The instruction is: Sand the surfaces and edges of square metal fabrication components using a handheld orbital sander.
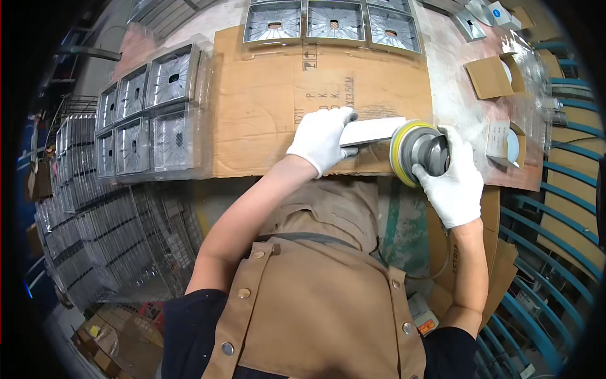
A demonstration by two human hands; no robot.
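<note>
My left hand, in a white glove, grips one end of a flat, pale rectangular piece. Its kind is hard to tell, since only one long side shows. Wrapped around the body of a round handheld sander is my gloved right hand. The sander's yellow-rimmed pad is turned toward the piece and meets its right end; whether they actually touch I cannot tell. Both hands are above the near edge of a brown cardboard sheet, which has dark dust smudges.
Clear plastic trays of square metal parts stand at the left and far side. More are stacked lower left. Small open cartons with round discs sit at the right. Blue curved bars line the right side.
</note>
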